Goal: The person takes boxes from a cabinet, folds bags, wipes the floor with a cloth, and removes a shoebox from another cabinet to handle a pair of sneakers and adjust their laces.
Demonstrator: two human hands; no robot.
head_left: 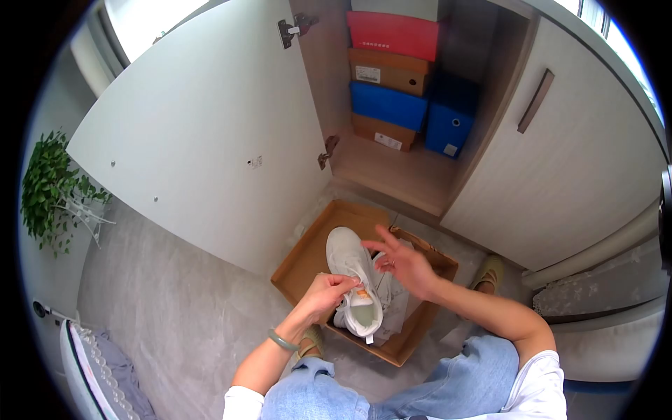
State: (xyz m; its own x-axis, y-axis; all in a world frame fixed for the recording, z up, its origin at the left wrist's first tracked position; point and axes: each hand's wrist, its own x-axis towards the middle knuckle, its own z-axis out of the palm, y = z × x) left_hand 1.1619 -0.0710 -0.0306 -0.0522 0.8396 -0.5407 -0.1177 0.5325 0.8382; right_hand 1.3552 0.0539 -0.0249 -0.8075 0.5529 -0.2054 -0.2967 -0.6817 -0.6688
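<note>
A white lace-up sneaker (345, 253) sits over an open brown shoebox (400, 354), its toe pointing away from me and its heel toward me. My left hand (326, 295) pinches at the laces and tongue, close to an orange label. My right hand (406, 267) hovers just right of the sneaker, its fingers spread and slightly blurred. Whether a thin lace runs between those fingers I cannot make out. A second white sneaker (382, 280) and pale wrapping paper (397, 308) are partly hidden in the box under the right hand.
The brown lid (301, 260) lies left of the box. Behind stands a cabinet with its left door (210, 140) swung wide. Several shoeboxes, including a red one (393, 33) and a blue one (388, 103), are stacked inside. A leafy plant (49, 185) is at far left.
</note>
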